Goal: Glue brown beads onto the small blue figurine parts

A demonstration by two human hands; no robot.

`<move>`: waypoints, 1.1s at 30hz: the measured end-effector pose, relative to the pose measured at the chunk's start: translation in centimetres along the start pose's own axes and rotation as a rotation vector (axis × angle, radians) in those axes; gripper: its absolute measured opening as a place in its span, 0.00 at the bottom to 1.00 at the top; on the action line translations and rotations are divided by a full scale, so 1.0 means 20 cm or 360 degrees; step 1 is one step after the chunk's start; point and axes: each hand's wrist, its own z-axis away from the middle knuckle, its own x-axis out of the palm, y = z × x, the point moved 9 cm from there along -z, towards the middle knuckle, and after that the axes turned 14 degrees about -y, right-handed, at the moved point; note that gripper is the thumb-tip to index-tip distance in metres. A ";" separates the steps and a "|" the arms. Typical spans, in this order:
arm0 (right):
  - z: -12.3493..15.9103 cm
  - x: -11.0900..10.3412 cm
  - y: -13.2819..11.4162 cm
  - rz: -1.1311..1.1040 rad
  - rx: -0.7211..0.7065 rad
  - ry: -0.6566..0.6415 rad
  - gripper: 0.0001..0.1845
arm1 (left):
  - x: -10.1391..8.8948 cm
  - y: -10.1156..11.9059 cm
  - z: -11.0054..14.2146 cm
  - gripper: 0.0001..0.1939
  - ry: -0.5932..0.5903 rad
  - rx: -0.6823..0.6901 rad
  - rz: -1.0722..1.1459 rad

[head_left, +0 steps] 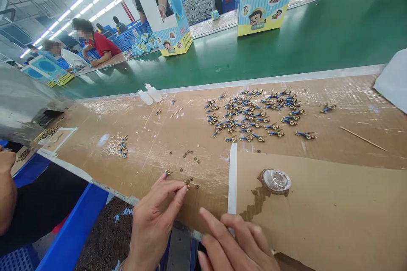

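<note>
My left hand (pixel 155 211) is closed in a pinch just above the cardboard-covered bench. Its thumb and forefinger hold a small brown and tan piece (pixel 187 183), too tiny to name. A small painted figurine (pixel 168 172) shows at another fingertip of that hand; whether it is held I cannot tell. Several small brown discs (pixel 195 159) lie scattered just beyond. My right hand (pixel 235 241) hovers at the bench's near edge, fingers apart and holding nothing. Many small blue and yellow figurines (pixel 244 114) lie in a cluster farther back, and a few more figurines (pixel 123 147) sit at left.
A clear round dish (pixel 276 181) stands on a cardboard sheet (pixel 333 211) at right, with a wet stain beside it. Two white bottles (pixel 154 92) lie near the green conveyor (pixel 216 61). A wooden stick (pixel 362 138) lies at right. Printed boxes (pixel 265 8) and several people are beyond.
</note>
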 end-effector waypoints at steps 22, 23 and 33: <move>-0.10 0.13 0.03 0.0087 -0.0050 -0.0405 0.11 | -0.05 -0.03 0.04 0.05 0.0103 -0.0040 0.0105; -0.11 0.13 0.04 0.0087 -0.0044 -0.0419 0.12 | -0.05 -0.03 0.04 0.04 0.0112 -0.0031 0.0108; -0.15 0.15 0.03 0.0078 -0.0041 -0.0483 0.14 | -0.05 -0.04 0.04 0.05 0.0122 -0.0042 0.0174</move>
